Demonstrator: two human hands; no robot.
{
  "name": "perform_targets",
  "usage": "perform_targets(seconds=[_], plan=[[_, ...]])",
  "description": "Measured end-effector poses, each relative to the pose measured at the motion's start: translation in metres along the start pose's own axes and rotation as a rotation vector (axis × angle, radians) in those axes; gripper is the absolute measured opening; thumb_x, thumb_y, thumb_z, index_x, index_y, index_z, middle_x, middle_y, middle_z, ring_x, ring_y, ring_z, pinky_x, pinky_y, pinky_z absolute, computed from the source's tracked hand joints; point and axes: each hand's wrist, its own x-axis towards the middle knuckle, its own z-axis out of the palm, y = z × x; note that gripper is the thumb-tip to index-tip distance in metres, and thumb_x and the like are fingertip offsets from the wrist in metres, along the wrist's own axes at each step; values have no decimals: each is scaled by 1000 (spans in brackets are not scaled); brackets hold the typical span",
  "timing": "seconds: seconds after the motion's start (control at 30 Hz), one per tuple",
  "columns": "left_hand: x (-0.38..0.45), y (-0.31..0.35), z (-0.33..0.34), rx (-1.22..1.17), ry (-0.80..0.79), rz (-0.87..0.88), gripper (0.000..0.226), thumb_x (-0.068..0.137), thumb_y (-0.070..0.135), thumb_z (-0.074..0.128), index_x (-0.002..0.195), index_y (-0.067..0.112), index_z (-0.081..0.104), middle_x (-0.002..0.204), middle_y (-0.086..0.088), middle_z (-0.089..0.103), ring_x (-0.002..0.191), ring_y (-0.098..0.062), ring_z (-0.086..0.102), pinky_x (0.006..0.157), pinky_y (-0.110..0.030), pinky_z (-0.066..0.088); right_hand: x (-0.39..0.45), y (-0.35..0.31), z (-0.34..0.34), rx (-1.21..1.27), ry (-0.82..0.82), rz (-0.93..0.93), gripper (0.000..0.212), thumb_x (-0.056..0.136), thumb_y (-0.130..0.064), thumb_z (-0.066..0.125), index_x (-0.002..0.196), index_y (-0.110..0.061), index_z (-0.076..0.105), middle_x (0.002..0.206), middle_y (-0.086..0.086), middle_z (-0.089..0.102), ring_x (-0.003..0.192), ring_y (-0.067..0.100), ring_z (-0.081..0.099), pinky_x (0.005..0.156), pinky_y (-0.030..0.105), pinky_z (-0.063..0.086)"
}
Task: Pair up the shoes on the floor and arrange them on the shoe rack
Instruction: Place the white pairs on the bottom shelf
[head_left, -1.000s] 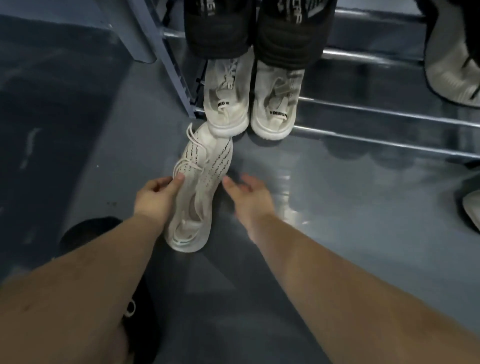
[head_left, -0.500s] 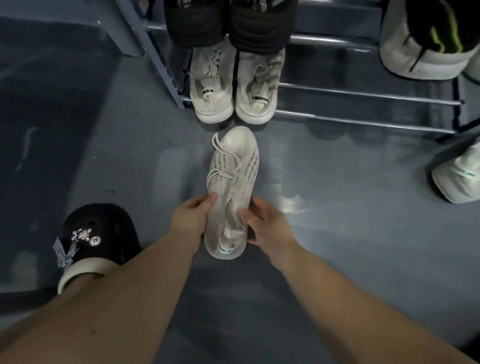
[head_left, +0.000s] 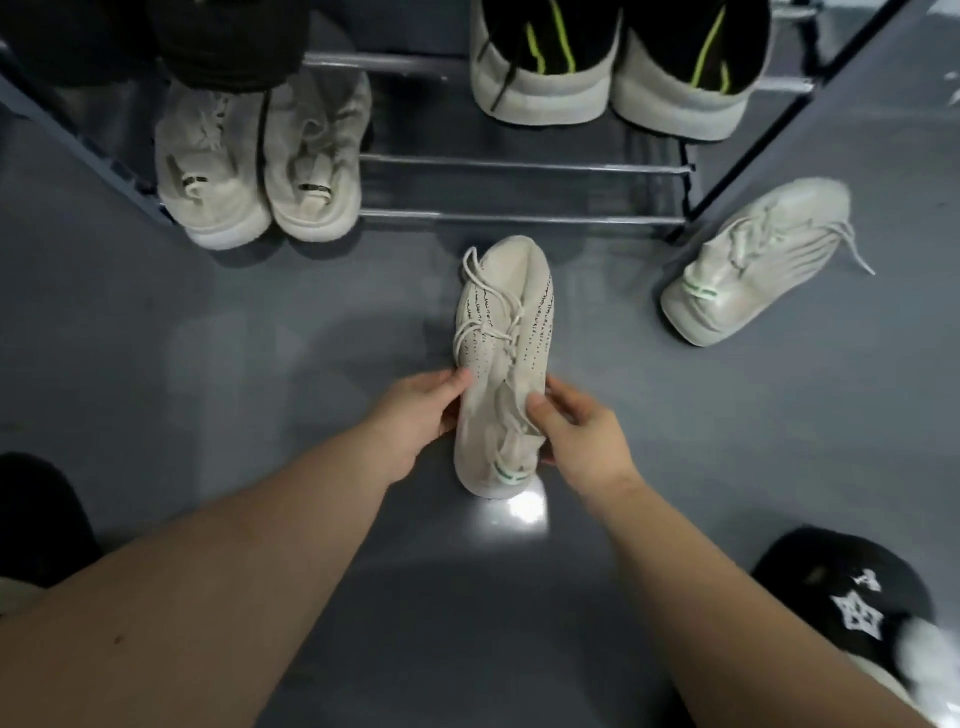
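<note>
1. While both hands clasp the sneaker (head_left: 503, 364) by its heel end, left hand (head_left: 421, 415) and right hand (head_left: 576, 436) on either side, it sits toe-first on the floor (head_left: 260, 364) before the rack (head_left: 519, 166).
2. Pairing step, I judge: next fetch its likely mate (head_left: 753, 265), lying right.
3. Bottom rails beside the white pair (head_left: 260, 171) look free.

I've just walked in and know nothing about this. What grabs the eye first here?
Most striking is the pale knit sneaker with dotted sides at the centre of the grey floor, gripped near its heel by the left hand and right hand. Its likely mate, a pale sneaker with a green heel tab, lies tilted on the floor to the right. Behind, the metal-barred shoe rack holds a pair of black shoes with neon-green stripes.
</note>
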Motion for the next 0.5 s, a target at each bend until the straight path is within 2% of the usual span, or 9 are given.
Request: perform_targets(seconds=[0.07, 0.13, 0.17, 0.23, 0.3, 0.37, 0.43, 0.5], plan=[[5, 6, 16, 163, 57, 36, 31, 90, 38, 55, 110, 15, 64, 114, -6, 67, 98, -18, 63, 88, -28, 50, 10, 1, -18, -13, 80, 6, 37, 91, -23, 60, 128, -16, 57, 106, 3, 68, 93, 19, 65, 89, 40, 54], [12, 14, 37, 401, 296, 167, 44, 88, 42, 56, 123, 16, 56, 123, -7, 59, 110, -24, 57, 93, -31, 44, 21, -1, -39, 36, 187, 23, 38, 91, -27, 61, 127, -16, 56, 97, -2, 64, 84, 14, 61, 73, 33, 55], [11, 22, 50, 479, 416, 248, 48, 86, 41, 58, 127, 16, 53, 127, -9, 54, 114, -26, 54, 96, -33, 42, 27, -3, -49, 76, 246, 33, 38, 90, -28, 61, 126, -15, 56, 98, 0, 61, 84, 15, 59, 70, 33, 55], [8, 36, 73, 641, 526, 488, 51, 85, 37, 61, 130, 17, 49, 131, -10, 47, 120, -27, 47, 102, -33, 34, 38, -8, -69, 130, 351, 42, 39, 90, -28, 61, 125, -13, 54, 100, 4, 57, 86, 18, 57, 80, 41, 56], [8, 47, 97, 802, 435, 738, 52, 85, 34, 62, 132, 14, 49, 134, -10, 46, 124, -26, 43, 105, -32, 29, 48, -14, -90, 105, 439, 27, 42, 89, -30, 62, 126, -13, 52, 100, 3, 59, 89, 23, 60, 92, 49, 51], [13, 53, 121, 886, 250, 855, 53, 86, 33, 61, 134, 13, 47, 138, -10, 44, 128, -25, 40, 108, -32, 28, 57, -20, -108, 30, 501, 6, 44, 87, -34, 62, 124, -12, 53, 103, 2, 63, 96, 25, 64, 95, 46, 50], [23, 58, 141, 994, 114, 853, 55, 88, 37, 57, 137, 15, 43, 144, -8, 39, 132, -25, 35, 111, -34, 26, 65, -26, -123, -60, 548, 6, 46, 86, -39, 63, 120, -9, 54, 110, 5, 64, 101, 26, 64, 93, 40, 50], [37, 65, 160, 1056, -3, 760, 57, 90, 40, 54, 140, 17, 39, 147, -7, 37, 134, -23, 34, 112, -33, 25, 73, -32, -136, -70, 571, 35, 54, 83, -43, 64, 123, -11, 48, 118, 6, 59, 100, 30, 63, 92, 41, 50]])
